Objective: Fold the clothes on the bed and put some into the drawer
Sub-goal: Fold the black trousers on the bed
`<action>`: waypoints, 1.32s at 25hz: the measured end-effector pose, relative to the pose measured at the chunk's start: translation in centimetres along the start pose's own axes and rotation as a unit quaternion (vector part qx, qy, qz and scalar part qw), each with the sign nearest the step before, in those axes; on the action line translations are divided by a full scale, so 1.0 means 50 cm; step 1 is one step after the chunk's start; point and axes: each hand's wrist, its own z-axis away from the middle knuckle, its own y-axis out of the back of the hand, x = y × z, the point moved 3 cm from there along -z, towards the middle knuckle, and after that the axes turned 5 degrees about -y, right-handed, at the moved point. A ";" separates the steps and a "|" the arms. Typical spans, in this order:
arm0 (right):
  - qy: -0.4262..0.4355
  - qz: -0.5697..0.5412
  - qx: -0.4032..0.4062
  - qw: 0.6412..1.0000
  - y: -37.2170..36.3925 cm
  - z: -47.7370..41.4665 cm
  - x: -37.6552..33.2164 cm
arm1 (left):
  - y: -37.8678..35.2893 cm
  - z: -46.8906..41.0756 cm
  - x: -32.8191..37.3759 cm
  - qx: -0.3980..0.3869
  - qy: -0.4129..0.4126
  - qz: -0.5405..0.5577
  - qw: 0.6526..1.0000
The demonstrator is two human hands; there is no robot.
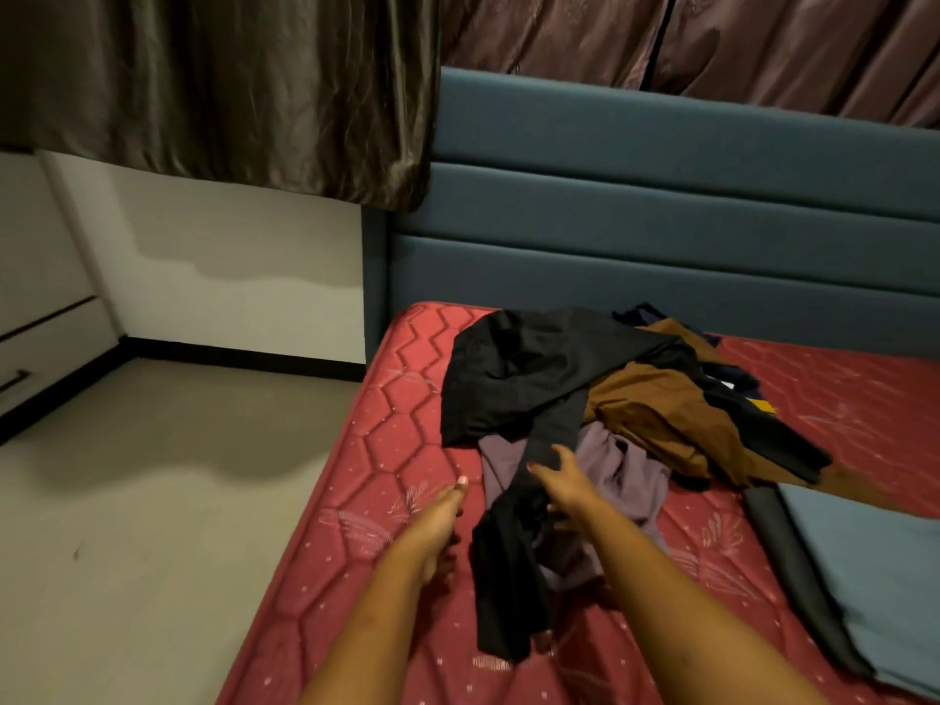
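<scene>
A glossy dark brown curtain (pixel 229 84) hangs over the upper left of the room, its hem ending well above the floor (pixel 152 501), with a wavy shadow on the pale wall (pixel 229 297) beneath it. A second curtain, plum-coloured and faintly patterned (pixel 737 38), falls in folds across the upper right, split by a dark vertical seam. A black skirting strip (pixel 244 355) runs along the foot of the wall where it meets the beige floor. A broad soft shadow lies across the floor, and one small dark speck (pixel 76 553) sits near the left edge.
</scene>
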 end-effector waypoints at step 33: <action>0.143 -0.047 -0.124 0.981 -0.060 0.385 -0.169 | 0.077 0.332 0.227 0.001 -0.192 0.142 0.971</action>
